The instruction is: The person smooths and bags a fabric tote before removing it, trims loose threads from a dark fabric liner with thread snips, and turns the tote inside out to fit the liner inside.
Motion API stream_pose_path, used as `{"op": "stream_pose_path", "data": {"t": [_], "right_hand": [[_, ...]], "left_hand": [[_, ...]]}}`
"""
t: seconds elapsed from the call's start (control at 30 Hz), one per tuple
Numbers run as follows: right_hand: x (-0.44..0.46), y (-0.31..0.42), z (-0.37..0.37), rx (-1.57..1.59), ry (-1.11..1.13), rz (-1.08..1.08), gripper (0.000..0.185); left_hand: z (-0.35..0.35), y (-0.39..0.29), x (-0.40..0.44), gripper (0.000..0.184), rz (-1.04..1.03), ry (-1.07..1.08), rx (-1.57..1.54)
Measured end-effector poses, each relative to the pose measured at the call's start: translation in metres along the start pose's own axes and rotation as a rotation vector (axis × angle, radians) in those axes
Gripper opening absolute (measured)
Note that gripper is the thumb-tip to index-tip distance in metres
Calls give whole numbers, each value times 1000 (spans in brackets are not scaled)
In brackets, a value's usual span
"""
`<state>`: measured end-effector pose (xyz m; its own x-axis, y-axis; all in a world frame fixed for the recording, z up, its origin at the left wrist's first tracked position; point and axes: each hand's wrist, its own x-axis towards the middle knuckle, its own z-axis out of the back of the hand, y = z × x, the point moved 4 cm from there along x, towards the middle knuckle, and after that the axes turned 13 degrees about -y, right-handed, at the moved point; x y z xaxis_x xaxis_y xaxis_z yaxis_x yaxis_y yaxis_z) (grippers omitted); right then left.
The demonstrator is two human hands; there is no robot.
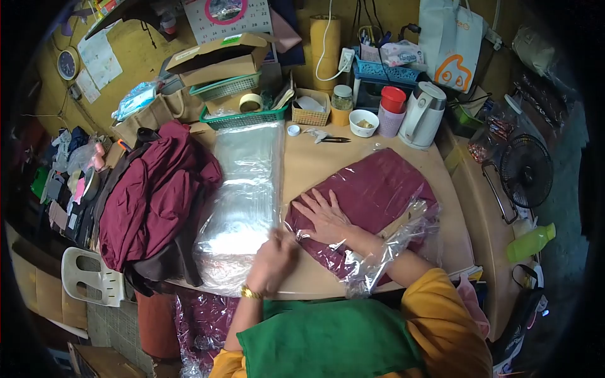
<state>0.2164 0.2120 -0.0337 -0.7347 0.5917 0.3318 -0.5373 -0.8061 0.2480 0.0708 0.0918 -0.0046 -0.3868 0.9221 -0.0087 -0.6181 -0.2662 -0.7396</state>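
A folded maroon garment [384,176] lies in a clear plastic bag [403,242] on the table. My right hand [324,217] rests flat on the garment's left part, fingers spread, with the bag's loose plastic bunched around the forearm. Whether the hand is inside the bag, I cannot tell. Just left of the bag's near-left edge is my left hand [274,258], curled closed and blurred by motion. Anything between its fingers is hidden. Beside that hand lies a stack of flat clear plastic bags [242,183]. Farther left is a heap of maroon and dark garments [151,195].
Along the back stand a green basket [246,120], a glass jar [342,101], a white bowl [363,122], a red-lidded cup [391,113] and a white kettle [423,116]. Small snips [335,139] lie before them. A black fan [527,170] is at the right.
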Motion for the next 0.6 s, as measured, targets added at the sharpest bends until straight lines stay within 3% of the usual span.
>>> {"op": "stream_pose_path", "data": {"t": [0.03,0.17,0.23,0.3,0.37,0.4,0.43,0.5,0.53,0.6], "right_hand": [[0,-2,-4,-1,2,-7,80],[0,-2,5,163,-70,61,80],[-1,-2,17,486,-46,107,78],[-7,-5,24,529,-121,65,68],[-9,-25,23,628,-220,-29,49],[-6,-35,30,407,-311,-9,30],[-4,-49,35,201,-359,8,25],[-11,-78,43,-160,-358,-252,37],[-11,-96,47,-343,-280,-400,54],[-19,-145,45,-264,-308,-501,63]], "left_hand": [[-6,21,18,60,74,-24,-297],[-27,29,62,68,-58,-216,-508],[-22,10,72,70,-7,-178,-477],[-25,4,76,72,48,-138,-444],[-35,6,82,69,106,-13,-608],[-41,18,88,51,48,-37,-503],[-45,21,87,51,44,-33,-503],[-51,28,83,32,35,-6,-602],[-44,25,78,25,-72,-26,-509],[-36,30,62,26,-31,-46,-545]]}}
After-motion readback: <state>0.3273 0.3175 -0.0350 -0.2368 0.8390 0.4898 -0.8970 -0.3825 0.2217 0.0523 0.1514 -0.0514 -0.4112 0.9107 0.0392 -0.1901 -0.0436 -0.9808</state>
